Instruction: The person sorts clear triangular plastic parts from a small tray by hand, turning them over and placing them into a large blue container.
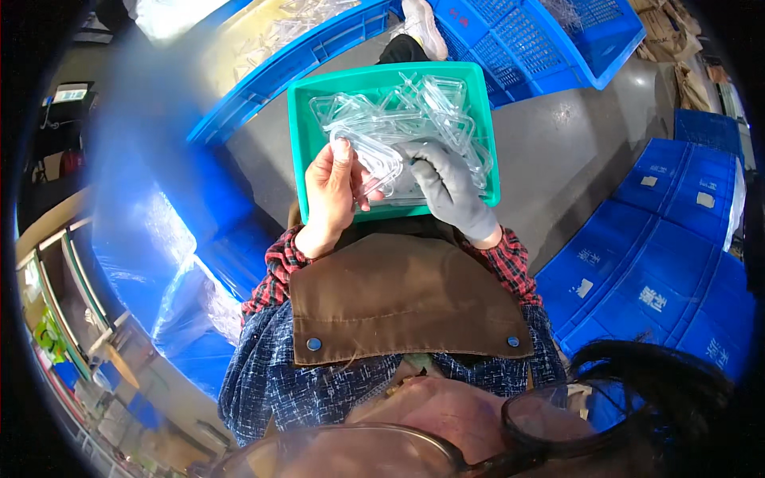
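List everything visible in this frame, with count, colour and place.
tray: one, green, on the lap, centre
clear parts: many, transparent, piled in the tray
held part: one, transparent, between both hands
crates: several, blue, on the floor above the tray
lidded bins: several, blue, stacked at right
plastic bags: clear, at left
apron: one, brown, on the person
left hand: bare, gripping the held part
right hand: grey glove, on the held part

Tray [301,135] on lap, plastic pieces [414,111] in it, crates [518,40] behind.
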A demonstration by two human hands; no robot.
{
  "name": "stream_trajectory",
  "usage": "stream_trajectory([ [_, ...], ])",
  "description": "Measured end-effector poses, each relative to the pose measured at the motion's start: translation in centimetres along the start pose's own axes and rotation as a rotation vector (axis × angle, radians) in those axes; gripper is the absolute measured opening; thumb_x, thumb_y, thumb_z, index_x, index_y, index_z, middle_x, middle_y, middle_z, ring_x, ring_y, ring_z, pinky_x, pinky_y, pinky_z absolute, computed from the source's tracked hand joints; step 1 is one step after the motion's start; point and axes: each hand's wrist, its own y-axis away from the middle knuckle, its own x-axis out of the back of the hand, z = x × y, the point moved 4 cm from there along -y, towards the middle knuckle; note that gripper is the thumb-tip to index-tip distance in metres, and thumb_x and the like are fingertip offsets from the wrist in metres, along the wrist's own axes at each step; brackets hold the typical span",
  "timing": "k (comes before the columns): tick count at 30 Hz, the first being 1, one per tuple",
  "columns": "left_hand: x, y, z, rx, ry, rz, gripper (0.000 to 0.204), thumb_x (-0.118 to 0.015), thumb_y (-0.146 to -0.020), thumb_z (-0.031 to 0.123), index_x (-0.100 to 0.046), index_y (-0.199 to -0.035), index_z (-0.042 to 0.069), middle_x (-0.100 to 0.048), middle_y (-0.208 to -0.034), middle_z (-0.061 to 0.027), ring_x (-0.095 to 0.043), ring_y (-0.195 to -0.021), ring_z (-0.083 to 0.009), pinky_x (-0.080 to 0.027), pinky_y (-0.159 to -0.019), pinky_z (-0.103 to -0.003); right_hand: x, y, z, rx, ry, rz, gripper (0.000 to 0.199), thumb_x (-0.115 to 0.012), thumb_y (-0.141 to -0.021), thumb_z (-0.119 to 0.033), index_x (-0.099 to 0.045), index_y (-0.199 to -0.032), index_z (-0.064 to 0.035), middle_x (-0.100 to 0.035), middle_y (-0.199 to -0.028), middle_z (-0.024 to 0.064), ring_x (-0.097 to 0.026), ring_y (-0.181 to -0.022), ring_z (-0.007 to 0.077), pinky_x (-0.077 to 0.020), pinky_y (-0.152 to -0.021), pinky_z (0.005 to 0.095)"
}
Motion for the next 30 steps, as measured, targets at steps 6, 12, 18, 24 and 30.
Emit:
stream_trajectory([
  [6, -0.4, 0.0, -0.6, 0.112, 0.050, -0.070, 0.032, -0.042, -0.091, 0.033, -0.046, -0.078, 0.004, -0.052, -0.054, -0.0056, -0.055, -0.041, -0.0141, -0.037, -0.030, -0.019, -0.6, 0.2, 0.1, 0.021, -0.027, 0.095, 0.021, -0.051, -0.079, -0.006, -0.055, -0.100, -0.0010, -0.057, -0.082, 0.0132, -0.055, -0.075, 0.0297, -0.0422, -0.068, 0.0358],
  [12, 0.2, -0.4, -0.4, 0.089, 0.004, -0.229, 0.026, -0.046, -0.090, 0.029, -0.045, -0.090, 0.003, -0.054, -0.057, -0.0061, -0.056, -0.042, -0.0150, -0.040, -0.031, -0.020, -0.7, 0.6, -0.4, 0.058, 0.043, 0.125, 0.023, -0.055, -0.077, -0.005, -0.056, -0.099, -0.0027, -0.056, -0.077, 0.0117, -0.054, -0.073, 0.0293, -0.0423, -0.068, 0.0365],
  [18, 1.1, 0.0, -0.4, 0.112, -0.134, -0.395, 0.018, -0.048, -0.089, 0.019, -0.045, -0.089, 0.002, -0.057, -0.061, -0.0088, -0.058, -0.043, -0.0177, -0.042, -0.032, -0.021, -1.2, 0.6, -1.0, 0.064, 0.195, 0.113, 0.023, -0.054, -0.077, -0.004, -0.057, -0.100, -0.0031, -0.058, -0.078, 0.0093, -0.055, -0.067, 0.0231, -0.0430, -0.063, 0.0311],
  [24, -1.8, 1.4, -0.4, 0.205, -0.024, -0.451, 0.018, -0.047, -0.089, 0.018, -0.045, -0.095, 0.001, -0.057, -0.059, -0.0081, -0.058, -0.046, -0.0164, -0.042, -0.036, -0.022, 1.3, 0.7, 3.1, -0.369, -0.239, 0.273, 0.025, -0.042, -0.091, -0.017, -0.056, -0.101, 0.0006, -0.057, -0.079, 0.0033, -0.051, -0.072, 0.0059, -0.0423, -0.064, 0.0235],
  [30, -1.2, -0.2, -0.1, 0.091, 0.052, -0.230, 0.028, -0.045, -0.091, 0.027, -0.050, -0.099, 0.001, -0.059, -0.069, -0.0056, -0.059, -0.059, -0.0136, -0.048, -0.055, -0.023, -0.3, 0.2, 0.3, -0.520, -0.241, 0.137, 0.015, -0.055, -0.084, -0.013, -0.059, -0.089, 0.0008, -0.053, -0.067, -0.0025, -0.044, -0.060, 0.0027, -0.0368, -0.053, 0.0195],
])
